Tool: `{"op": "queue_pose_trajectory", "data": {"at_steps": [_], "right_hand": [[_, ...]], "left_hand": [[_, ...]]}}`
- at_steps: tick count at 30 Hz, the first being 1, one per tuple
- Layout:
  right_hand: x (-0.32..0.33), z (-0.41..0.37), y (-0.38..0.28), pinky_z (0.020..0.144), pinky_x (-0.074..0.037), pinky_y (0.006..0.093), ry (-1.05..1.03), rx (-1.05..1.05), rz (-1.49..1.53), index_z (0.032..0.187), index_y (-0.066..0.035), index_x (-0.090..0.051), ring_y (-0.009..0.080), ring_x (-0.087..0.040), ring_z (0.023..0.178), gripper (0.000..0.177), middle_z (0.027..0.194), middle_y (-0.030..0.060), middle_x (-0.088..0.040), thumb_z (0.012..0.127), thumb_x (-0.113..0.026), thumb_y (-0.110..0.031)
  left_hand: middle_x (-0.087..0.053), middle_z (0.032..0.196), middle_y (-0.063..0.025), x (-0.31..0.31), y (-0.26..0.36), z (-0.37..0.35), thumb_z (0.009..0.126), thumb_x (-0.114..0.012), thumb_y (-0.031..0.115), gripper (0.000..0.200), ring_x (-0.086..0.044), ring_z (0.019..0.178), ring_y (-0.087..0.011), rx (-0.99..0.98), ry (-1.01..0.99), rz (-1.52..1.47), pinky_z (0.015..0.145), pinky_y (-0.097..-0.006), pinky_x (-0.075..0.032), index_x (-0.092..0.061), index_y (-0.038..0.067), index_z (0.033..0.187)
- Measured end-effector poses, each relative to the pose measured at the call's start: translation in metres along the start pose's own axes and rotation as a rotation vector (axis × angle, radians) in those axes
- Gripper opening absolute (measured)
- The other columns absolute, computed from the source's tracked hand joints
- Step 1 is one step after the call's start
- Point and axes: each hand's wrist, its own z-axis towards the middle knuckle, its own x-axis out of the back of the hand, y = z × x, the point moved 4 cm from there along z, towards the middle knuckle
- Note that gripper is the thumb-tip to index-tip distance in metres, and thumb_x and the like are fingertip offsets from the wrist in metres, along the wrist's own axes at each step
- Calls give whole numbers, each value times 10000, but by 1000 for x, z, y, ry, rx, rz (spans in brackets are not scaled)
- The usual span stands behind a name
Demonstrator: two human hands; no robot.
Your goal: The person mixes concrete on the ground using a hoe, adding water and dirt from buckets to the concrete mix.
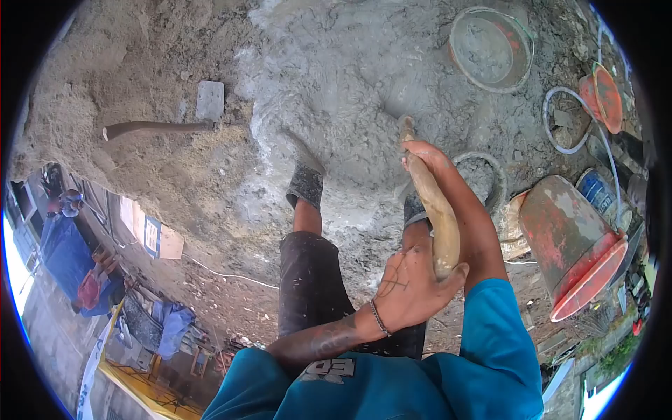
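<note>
Both my hands grip one long wooden handle (pixel 439 217). My left hand (pixel 409 283), with a bracelet on the wrist, is closed round its near end. Farther down the shaft, my right hand (pixel 422 154) holds it where it enters a heap of wet grey cement mix (pixel 350 98). The tool's head is buried in the mix and hidden. My legs stand in the mix, with the left foot (pixel 306 183) coated in grey.
A second hoe (pixel 164 127) lies on the dry sand pile at the left. A grey bucket (pixel 490 47) holding mix stands at the top right. A red bucket (pixel 574 245) lies on its side at the right, near an orange bucket (pixel 602 98) and a hose (pixel 560 119).
</note>
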Motion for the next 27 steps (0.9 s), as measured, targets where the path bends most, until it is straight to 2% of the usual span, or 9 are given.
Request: {"op": "queue_pose_trajectory", "data": {"at_steps": [4, 7, 10, 13, 15, 17, 22, 24, 27], "right_hand": [[34, -96, -55, 429, -485, 344, -226, 121, 251, 1066, -4, -392, 197, -528, 509, 292, 714, 116, -499, 855, -544, -135], [58, -166, -101, 435, -478, 294, -49, 206, 110, 967, -22, -433, 163, -495, 494, 209, 725, 72, -482, 859, -560, -147], [51, -246, -141, 446, -484, 305, 267, 288, -3, 973, -3, -433, 166, -497, 503, 202, 728, 73, -477, 873, -534, -146], [53, -261, -155, 454, -488, 320, 395, 512, 2, 958, 17, -424, 176, -503, 500, 206, 727, 89, -489, 887, -510, -155], [66, -217, -155, 457, -491, 331, 442, 624, -36, 971, 34, -420, 186, -515, 506, 215, 734, 99, -497, 886, -511, -142], [72, -171, -156, 460, -494, 341, 475, 738, -87, 983, 50, -417, 196, -526, 512, 226, 740, 110, -506, 885, -512, -129], [72, -116, -158, 563, -517, 338, 447, 822, 45, 1088, 114, -390, 223, -583, 614, 313, 880, 153, -507, 854, -544, -27], [61, -129, -150, 573, -519, 332, 436, 862, -26, 1107, 116, -376, 226, -588, 623, 335, 891, 154, -501, 853, -542, -27], [28, -156, -142, 574, -519, 328, 418, 977, -41, 1133, 109, -351, 222, -595, 632, 366, 909, 154, -498, 844, -536, -19]], "left_hand": [[-616, 734, -186, -5, 91, -18, 754, -662, 264, 460, -629, 697, -358, -270, -82, 6, 625, -390, -491, -483, -66, 1021], [-616, 735, -171, -4, 131, -58, 744, -685, 268, 530, -643, 690, -321, -297, -365, -268, 616, -359, -499, -460, -72, 1083], [-611, 737, -168, 9, 126, -95, 723, -712, 287, 626, -647, 676, -294, -555, -212, -427, 612, -347, -501, -428, -85, 1140], [-610, 741, -205, 27, 73, -81, 689, -739, 352, 666, -655, 693, -322, -261, -333, -13, 618, -360, -504, -463, -91, 1103], [-611, 712, -191, 27, 4, -33, 688, -705, 367, 478, -629, 677, -351, -125, -135, 278, 623, -391, -498, -541, 0, 946], [-637, 829, -140, 24, -95, 36, 673, -673, 285, 352, -621, 811, -324, -221, -7, 391, 706, -404, -487, -572, 65, 928], [-632, 883, -119, 36, -219, 160, 659, -652, 228, 331, -604, 874, -323, -250, 97, 446, 742, -416, -476, -586, 84, 949], [-626, 913, -98, 38, -239, 173, 653, -654, 179, 319, -584, 913, -303, -420, 265, 418, 759, -415, -468, -588, 76, 947], [-621, 859, -127, 44, -241, 149, 641, -661, 141, 326, -575, 898, -319, -433, 261, 381, 796, -392, -461, -597, 59, 949]]}}
